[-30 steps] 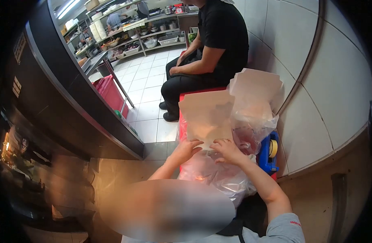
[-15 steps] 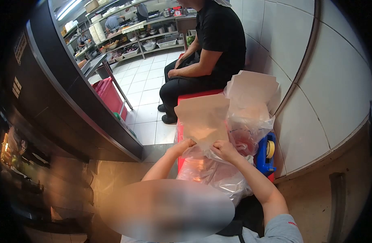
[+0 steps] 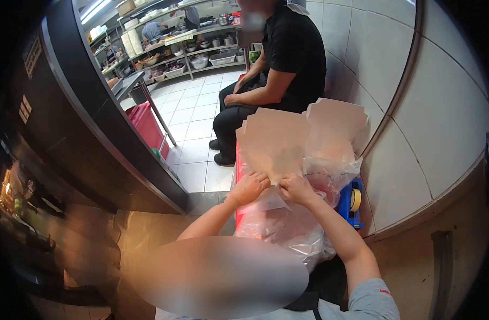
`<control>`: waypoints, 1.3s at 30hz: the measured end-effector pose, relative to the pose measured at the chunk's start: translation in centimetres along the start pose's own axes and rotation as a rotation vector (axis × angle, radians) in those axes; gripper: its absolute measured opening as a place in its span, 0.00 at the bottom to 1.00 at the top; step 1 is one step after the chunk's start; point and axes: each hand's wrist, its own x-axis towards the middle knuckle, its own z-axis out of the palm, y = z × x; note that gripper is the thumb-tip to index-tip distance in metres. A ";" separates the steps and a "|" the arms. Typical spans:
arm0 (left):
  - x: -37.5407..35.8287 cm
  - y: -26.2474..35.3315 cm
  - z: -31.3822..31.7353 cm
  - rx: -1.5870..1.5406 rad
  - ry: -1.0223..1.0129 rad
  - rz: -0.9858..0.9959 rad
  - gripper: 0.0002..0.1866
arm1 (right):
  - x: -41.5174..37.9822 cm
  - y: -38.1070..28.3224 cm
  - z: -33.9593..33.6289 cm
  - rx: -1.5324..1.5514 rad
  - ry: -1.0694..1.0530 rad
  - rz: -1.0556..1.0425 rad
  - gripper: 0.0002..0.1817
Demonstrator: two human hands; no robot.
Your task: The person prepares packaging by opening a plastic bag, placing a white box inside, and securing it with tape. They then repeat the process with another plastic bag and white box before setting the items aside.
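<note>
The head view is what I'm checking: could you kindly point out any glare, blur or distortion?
Head view: white glare on the crumpled clear plastic; head view: a smooth oval blur hides the lower middle; head view: wide-angle distortion bows the white tiled wall's lower edge.

sheet (image 3: 271, 136): beige | bench (image 3: 239, 213): red | tape dispenser (image 3: 351, 217): blue | tape (image 3: 356, 200): yellow | sleeve (image 3: 369, 301): shows red lettering (image 3: 385, 292) on grey | floor (image 3: 194, 128): white-tiled
</note>
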 end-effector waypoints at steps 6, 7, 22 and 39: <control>0.3 0.6 -4.9 -0.206 0.562 -0.440 0.35 | 0.2 -1.7 -2.6 0.077 0.230 0.075 0.04; -0.6 -0.1 -4.1 -0.379 0.545 -0.562 0.39 | 0.2 -1.8 -2.8 0.102 0.259 0.054 0.04; -2.7 2.9 -4.0 -0.854 0.594 -0.648 0.17 | -1.2 -2.6 -1.9 0.841 0.109 0.126 0.20; -6.4 11.5 -12.7 -1.061 0.520 -0.533 0.15 | -1.6 -7.4 -2.3 -0.046 0.111 -0.157 0.03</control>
